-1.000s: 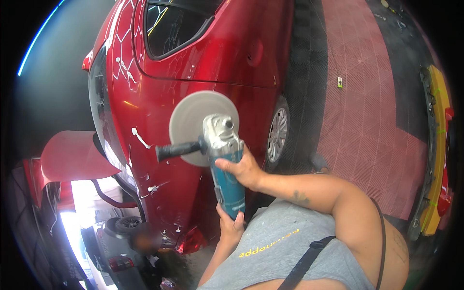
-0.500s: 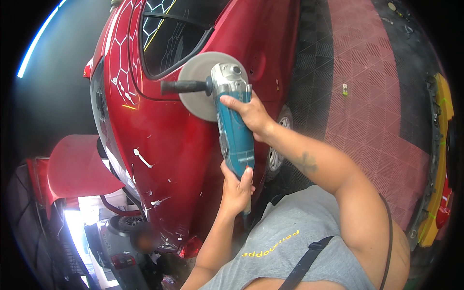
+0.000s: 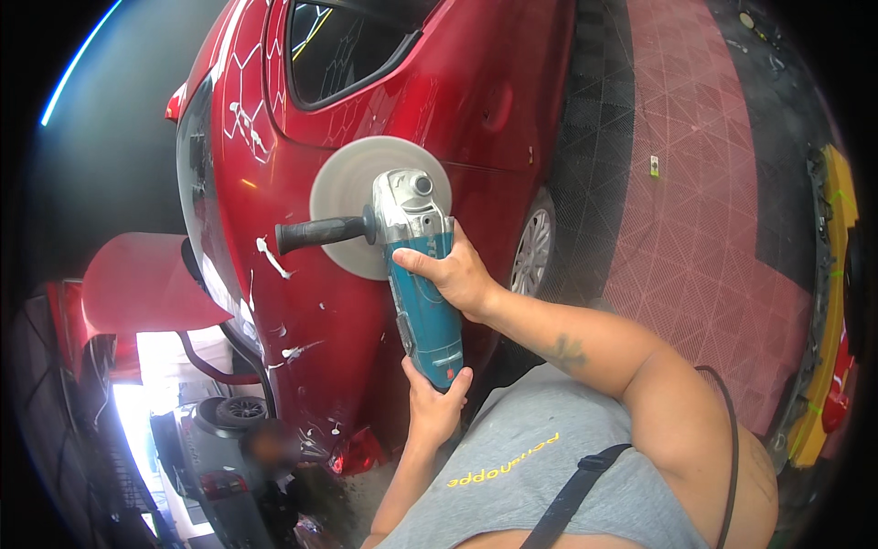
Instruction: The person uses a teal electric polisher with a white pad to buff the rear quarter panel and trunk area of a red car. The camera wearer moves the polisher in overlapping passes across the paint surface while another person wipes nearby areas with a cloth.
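Note:
A teal and silver polisher (image 3: 425, 316) with a round whitish pad (image 3: 343, 206) lies over the side of a red car (image 3: 315, 320). The pad's face is toward the paint and looks blurred by spin. My right hand (image 3: 462, 274) wraps the polisher's body just behind its metal head, thumb on top. At the tool's rear end, my left hand (image 3: 434, 403) is closed round the housing. The black side handle (image 3: 320, 234) sticks out to the left with no hand on it. White compound smears (image 3: 273, 259) mark the paint left of the pad.
A red open panel (image 3: 151, 284) juts out at the car's rear. Beyond it stands a dark vehicle (image 3: 224, 457) and a blurred person (image 3: 270, 446). A dark cord (image 3: 732, 430) hangs over my right shoulder. Yellow and red car parts (image 3: 832, 320) line the right side.
Both hands have drawn the polisher nearer to me and slightly left along the car's side. The pad has moved from just under the window to lower on the panel.

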Demonstrator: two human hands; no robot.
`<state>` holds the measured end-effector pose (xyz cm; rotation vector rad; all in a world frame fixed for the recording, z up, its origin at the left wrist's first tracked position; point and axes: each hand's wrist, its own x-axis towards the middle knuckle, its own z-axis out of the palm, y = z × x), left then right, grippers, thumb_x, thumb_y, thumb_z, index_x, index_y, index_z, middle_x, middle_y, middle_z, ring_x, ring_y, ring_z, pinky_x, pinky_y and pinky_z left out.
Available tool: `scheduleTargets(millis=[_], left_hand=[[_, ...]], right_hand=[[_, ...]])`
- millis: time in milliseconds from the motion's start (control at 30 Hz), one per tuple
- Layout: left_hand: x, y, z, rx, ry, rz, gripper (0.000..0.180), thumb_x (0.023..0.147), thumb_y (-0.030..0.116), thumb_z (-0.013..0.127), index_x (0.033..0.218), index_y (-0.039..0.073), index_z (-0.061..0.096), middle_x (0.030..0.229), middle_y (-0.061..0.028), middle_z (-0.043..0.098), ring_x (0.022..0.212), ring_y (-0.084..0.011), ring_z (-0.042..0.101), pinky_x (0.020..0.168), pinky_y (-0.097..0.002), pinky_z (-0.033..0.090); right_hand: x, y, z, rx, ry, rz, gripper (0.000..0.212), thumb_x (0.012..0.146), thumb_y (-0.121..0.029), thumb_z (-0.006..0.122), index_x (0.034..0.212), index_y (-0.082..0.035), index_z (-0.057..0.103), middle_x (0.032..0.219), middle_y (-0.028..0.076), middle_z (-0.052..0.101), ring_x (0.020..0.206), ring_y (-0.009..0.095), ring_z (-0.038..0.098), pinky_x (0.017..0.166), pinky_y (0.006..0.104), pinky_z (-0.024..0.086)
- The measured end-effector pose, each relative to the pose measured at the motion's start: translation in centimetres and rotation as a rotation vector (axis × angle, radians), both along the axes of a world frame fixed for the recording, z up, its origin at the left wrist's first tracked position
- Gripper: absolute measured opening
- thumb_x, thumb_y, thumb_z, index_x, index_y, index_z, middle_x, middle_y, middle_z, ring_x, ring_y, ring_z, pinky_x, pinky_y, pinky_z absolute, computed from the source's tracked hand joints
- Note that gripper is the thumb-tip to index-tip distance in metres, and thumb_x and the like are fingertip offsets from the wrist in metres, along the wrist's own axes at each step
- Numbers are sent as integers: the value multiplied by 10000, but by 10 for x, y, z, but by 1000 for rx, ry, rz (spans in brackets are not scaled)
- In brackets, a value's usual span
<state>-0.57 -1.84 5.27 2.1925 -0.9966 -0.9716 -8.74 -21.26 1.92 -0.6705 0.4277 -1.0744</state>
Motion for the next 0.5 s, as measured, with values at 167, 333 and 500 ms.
scheduleTargets(millis=[167, 333, 500], left_hand=[[22, 46, -6, -11, -9, 32, 762, 937, 253, 872, 1411, 13, 326, 1002, -122, 650, 691, -179, 671, 605, -349, 583], [44, 105, -10, 24, -18, 92, 823, 902, 265, 903, 1450, 1, 348, 1061, -139, 655, 783, -203, 681, 697, -366, 587], [56, 153, -36, -28, -207, 101, 978, 849, 302, 934, 1539, -39, 329, 1182, -180, 667, 1064, -281, 673, 958, -422, 539]], right_hand=[[23, 50, -4, 9, 42, -3, 940, 847, -454, 954, 1451, 23, 414, 1284, 190, 638, 1161, 246, 694, 1004, 422, 608], [45, 108, -9, -24, 134, -47, 948, 826, -463, 965, 1447, 16, 432, 1308, 193, 659, 1200, 260, 685, 1067, 412, 565], [56, 139, -15, -92, 211, 123, 1165, 805, -555, 944, 1626, -10, 322, 1501, 263, 587, 1425, 353, 587, 1217, 454, 455]])
